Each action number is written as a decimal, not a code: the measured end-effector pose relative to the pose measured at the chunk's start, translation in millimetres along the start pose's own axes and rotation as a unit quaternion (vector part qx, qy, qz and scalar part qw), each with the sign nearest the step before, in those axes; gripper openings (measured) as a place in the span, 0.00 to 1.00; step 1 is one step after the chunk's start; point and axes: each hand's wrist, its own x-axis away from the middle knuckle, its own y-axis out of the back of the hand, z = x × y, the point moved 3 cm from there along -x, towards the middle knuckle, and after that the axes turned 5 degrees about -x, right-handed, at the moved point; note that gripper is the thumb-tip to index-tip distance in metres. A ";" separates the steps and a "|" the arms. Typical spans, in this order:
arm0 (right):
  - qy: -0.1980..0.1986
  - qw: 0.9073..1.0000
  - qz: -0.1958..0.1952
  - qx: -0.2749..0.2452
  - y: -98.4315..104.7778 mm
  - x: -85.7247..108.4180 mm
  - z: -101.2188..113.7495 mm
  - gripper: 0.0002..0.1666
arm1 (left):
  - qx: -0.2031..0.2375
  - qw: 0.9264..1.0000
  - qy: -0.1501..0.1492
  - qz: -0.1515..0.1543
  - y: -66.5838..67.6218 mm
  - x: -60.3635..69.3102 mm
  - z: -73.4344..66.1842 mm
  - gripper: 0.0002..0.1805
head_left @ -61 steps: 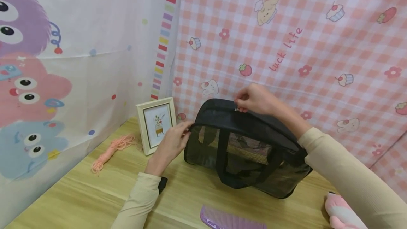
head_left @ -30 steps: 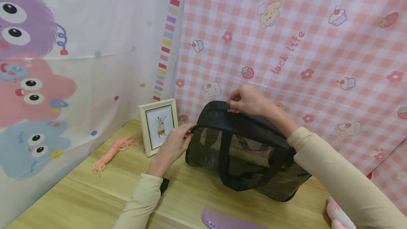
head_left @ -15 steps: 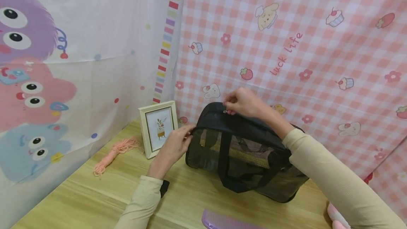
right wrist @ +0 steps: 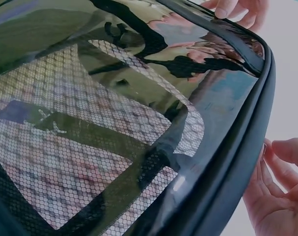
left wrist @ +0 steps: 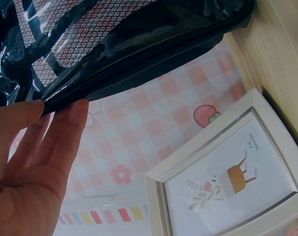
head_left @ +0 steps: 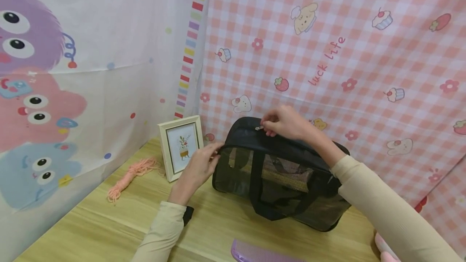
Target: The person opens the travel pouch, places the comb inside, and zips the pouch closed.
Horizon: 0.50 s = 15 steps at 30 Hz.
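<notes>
A black bag with see-through sides and a front strap stands on the wooden table. My left hand pinches the upper left edge of the bag, thumb on the clear side and fingers behind in the left wrist view, where the hand shows large. On top, a metal zipper pull lies at the fingertips of my right hand, whose fingers are curled. In the right wrist view the right hand is beside the bag's dark rim. Mesh shows through the clear side.
A cream picture frame stands left of the bag, with a bundle of peach cord beside it. A purple comb lies near the front edge. A pink plush is at the lower right. Patterned cloths hang behind.
My right hand has moved left along the bag's top with the zipper pull, then slightly back right, leaving the pull more visible. The left hand has kept its hold on the edge.
</notes>
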 end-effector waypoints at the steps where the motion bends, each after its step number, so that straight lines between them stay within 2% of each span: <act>1: 0.000 1.000 0.001 -0.004 0.2 2.0 -0.8 0.11 | 0.000 1.000 0.000 0.001 -0.2 0.0 -0.1 0.21; 7: -0.002 1.000 -0.002 -0.029 2.4 16.2 -5.4 0.12 | -0.001 1.000 -0.002 0.001 -0.7 -0.3 -0.7 0.21; 11: 0.008 1.000 -0.015 -0.014 3.6 30.3 -2.6 0.12 | 0.000 1.000 0.002 -0.002 0.6 -0.2 -1.5 0.21; 15: 0.017 0.999 -0.043 -0.004 4.6 51.5 1.2 0.12 | -0.001 1.000 0.001 0.001 1.4 -0.2 -2.2 0.21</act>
